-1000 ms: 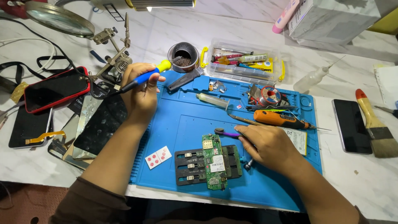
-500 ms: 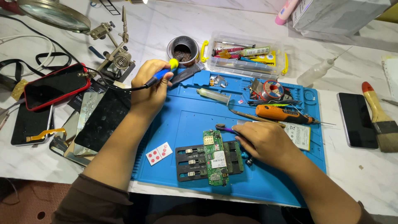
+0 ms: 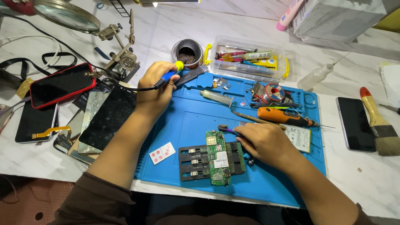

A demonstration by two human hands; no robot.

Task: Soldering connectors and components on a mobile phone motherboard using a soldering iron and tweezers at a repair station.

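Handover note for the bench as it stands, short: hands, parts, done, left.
Left hand: gripping the blue-handled soldering iron, tip up at the tip-cleaner pot, off the board.
Right hand: holding purple tweezers at the top edge of the green circuit board.
Board sits clamped in the black holder on the blue mat. Solder spool and orange screwdriver lie on the mat behind the right hand.
Done: board mounted in the holder.
Left: iron has not touched the board; any joints are too small to judge.
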